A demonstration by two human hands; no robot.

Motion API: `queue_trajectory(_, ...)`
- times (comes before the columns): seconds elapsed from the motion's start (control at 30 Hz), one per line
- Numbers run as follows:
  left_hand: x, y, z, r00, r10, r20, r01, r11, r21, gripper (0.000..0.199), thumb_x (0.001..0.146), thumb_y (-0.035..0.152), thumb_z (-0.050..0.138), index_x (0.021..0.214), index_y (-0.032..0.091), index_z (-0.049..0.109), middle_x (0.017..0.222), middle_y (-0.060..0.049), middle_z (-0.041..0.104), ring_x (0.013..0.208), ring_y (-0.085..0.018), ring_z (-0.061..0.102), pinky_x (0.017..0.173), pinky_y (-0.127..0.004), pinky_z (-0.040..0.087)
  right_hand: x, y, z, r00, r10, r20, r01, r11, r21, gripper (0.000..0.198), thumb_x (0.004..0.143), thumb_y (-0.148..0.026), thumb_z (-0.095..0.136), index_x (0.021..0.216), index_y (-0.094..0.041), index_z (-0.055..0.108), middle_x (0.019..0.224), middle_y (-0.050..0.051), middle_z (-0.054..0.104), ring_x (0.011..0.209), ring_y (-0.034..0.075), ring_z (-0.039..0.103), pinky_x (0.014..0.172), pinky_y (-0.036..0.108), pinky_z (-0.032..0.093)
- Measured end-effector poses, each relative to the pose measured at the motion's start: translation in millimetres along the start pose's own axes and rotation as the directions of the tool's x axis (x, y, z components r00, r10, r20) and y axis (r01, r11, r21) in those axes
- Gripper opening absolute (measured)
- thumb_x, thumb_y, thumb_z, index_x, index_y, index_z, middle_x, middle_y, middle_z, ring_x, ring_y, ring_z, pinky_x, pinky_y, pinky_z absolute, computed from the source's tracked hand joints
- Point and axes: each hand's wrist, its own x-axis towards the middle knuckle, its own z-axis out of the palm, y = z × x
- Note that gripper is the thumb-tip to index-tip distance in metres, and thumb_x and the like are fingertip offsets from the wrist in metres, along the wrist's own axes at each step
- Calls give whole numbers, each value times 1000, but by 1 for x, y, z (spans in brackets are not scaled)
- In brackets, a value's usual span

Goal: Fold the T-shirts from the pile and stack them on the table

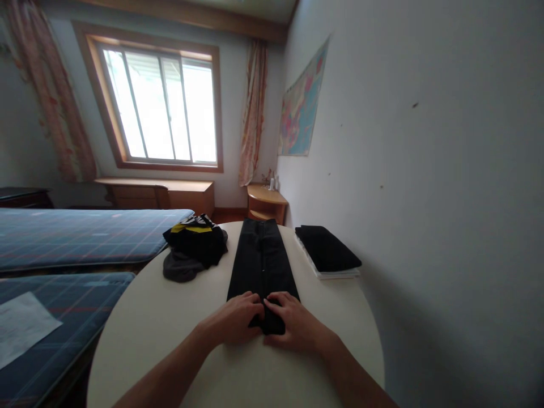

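A long black garment (260,255), folded into a narrow strip with a seam down its middle, lies lengthwise on the round white table (144,317). Both my hands are at its near end. My left hand (238,318) is closed on the left side of the cloth, fingers curled. On the right side, my right hand (293,323) grips the same end, its thumb close to the left fingers. Between the hands a short piece of black cloth shows; the parts under my palms are hidden.
A crumpled pile of dark clothes (198,246) with a yellow band sits at the table's back left. At the back right, a neat folded stack (327,248) has black cloth over white. Plaid mattresses (85,238) stand left, one bearing a paper sheet (25,326). A wall (446,226) rises at right.
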Motion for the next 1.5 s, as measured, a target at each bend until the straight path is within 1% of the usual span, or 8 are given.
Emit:
queue_trajectory(0.33,4,1,-3,999,-20,-26,21,999,44,16,89,29,52,93,20,65,91,-6,67,89,-22,61,81,-31,45,5,-12,-2,999,1,-44,-3,999,-45,39,88,-25,54,127,-22,61,118,7,69,109,23,62,98,32,44)
queue_trajectory(0.43,-3,-3,-11,998,-57,18,57,998,-4,32,78,39,65,105,22,63,100,-6,67,94,-24,63,82,-31,47,6,-11,-3,996,66,-60,-69,997,-41,31,95,-30,46,119,-25,65,111,5,72,103,22,66,91,30,46)
queue_trajectory(0.53,-14,-13,-22,991,-125,54,128,991,-50,57,64,31,73,119,26,57,110,-5,66,98,-25,63,83,-30,48,6,-9,-4,984,146,-106,-152,987,-50,31,98,-35,43,117,-25,65,106,6,74,97,23,69,83,28,47)
queue_trajectory(0.73,-23,-38,-35,979,-206,0,205,974,-93,34,76,25,57,109,24,66,99,-5,71,91,-24,64,81,-30,47,5,-3,-8,964,226,-137,-232,972,-29,33,99,-37,41,121,-25,62,102,7,75,92,24,71,77,29,48)
queue_trajectory(1.0,-20,-51,-35,988,-151,24,147,899,-412,25,81,39,60,92,23,75,80,0,73,77,-21,62,74,-27,48,1,-2,-17,996,68,-61,-58,988,145,41,88,-28,57,129,-30,60,120,2,70,109,22,65,94,30,47)
queue_trajectory(1.27,-26,-55,-40,953,-80,291,248,758,-603,28,81,45,62,82,18,69,63,3,58,59,-13,51,58,-23,43,-4,-29,-60,969,10,247,-45,990,136,28,87,-34,60,113,-29,69,100,0,75,84,19,68,74,25,48)
queue_trajectory(1.4,-15,-53,-38,976,-215,-8,153,720,-676,36,83,52,60,83,16,65,65,2,56,62,-13,49,57,-22,40,11,-33,-94,971,29,238,-42,998,49,28,89,-29,53,113,-28,67,100,1,73,84,19,66,73,26,46)
queue_trajectory(1.5,-3,-50,-36,897,-341,-281,69,736,-674,37,85,52,57,88,16,63,71,1,60,66,-14,50,60,-22,40,31,-29,-111,983,68,168,-58,996,-67,28,91,-27,48,113,-25,66,99,4,73,86,21,66,73,28,45)
